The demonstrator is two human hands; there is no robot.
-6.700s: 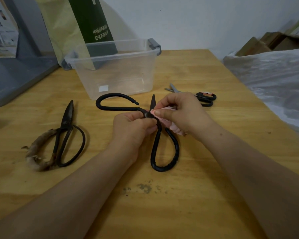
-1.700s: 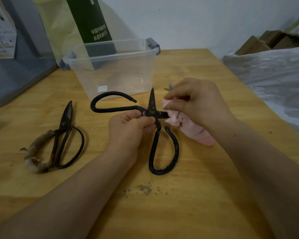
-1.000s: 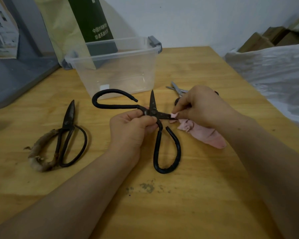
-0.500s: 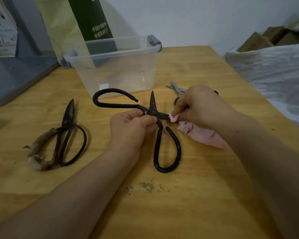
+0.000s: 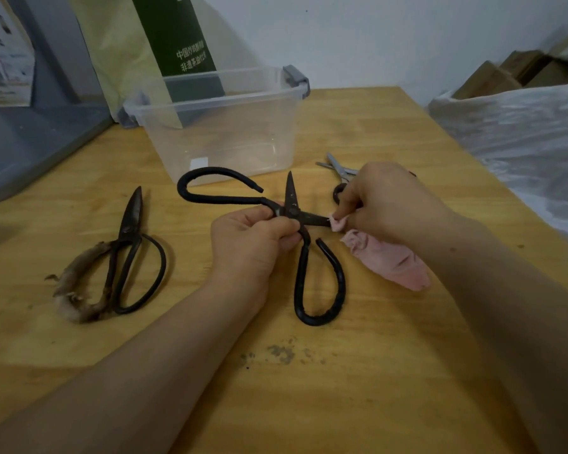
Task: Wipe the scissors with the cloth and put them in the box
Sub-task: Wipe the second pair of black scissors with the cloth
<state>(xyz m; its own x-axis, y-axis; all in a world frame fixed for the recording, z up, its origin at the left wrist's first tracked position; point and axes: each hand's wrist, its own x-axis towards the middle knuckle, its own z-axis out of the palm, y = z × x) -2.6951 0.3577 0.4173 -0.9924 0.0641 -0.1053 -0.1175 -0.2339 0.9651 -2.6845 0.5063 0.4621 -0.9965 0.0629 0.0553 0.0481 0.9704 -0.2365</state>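
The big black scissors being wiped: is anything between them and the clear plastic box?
Nothing visible. The lidless clear plastic box stands just beyond the open black scissors in the left hand, only bare wooden table between. The rusty scissors lie to the left, the small grey pair to the right.

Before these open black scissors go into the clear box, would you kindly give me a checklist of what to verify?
1. Grip: left hand holds the open black scissors at the pivot: ok.
2. Wiping: right hand pinches the pink cloth on the sideways blade's tip: ok.
3. Both blades wiped clean: cannot tell.
4. Blades closed for boxing: not ok, spread wide.
5. Lid off the clear plastic box: ok.
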